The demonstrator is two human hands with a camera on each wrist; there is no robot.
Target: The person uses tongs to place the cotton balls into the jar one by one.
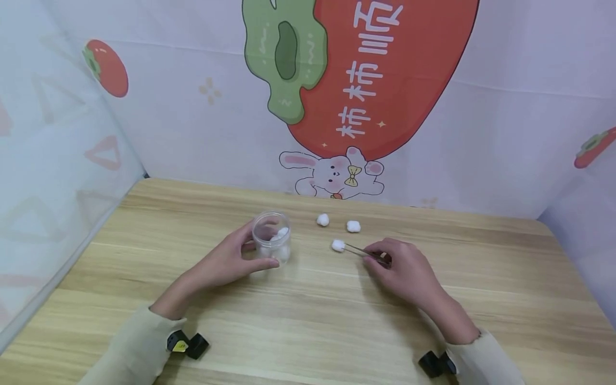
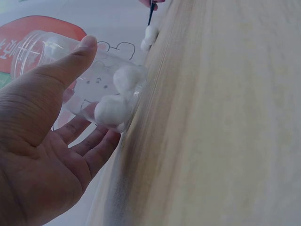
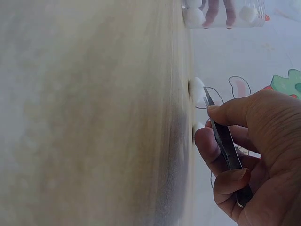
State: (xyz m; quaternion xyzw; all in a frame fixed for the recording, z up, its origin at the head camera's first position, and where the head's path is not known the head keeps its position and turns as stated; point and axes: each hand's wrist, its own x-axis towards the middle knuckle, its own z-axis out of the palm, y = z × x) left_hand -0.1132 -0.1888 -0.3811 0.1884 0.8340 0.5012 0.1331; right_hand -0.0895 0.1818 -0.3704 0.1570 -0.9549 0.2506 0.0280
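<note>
My left hand (image 1: 231, 259) holds a clear plastic jar (image 1: 271, 243) upright on the table, thumb on the near side and fingers around the back. Several white cotton balls (image 2: 113, 110) show through its wall, and no lid is on its mouth. My right hand (image 1: 404, 270) pinches metal tweezers (image 3: 223, 136) between thumb and fingers. The tweezers' tips meet a cotton ball (image 1: 338, 245) to the right of the jar; whether they squeeze it I cannot tell. Behind it on the table lie a rounder cotton ball (image 1: 323, 220) and another cotton ball (image 1: 353, 226).
The wooden table (image 1: 308, 321) runs back to a white cloth backdrop (image 1: 192, 133) printed with persimmons and a rabbit. More cloth (image 1: 48, 160) hangs along the left side. Each sleeve carries a small black device (image 1: 196, 346) at the wrist.
</note>
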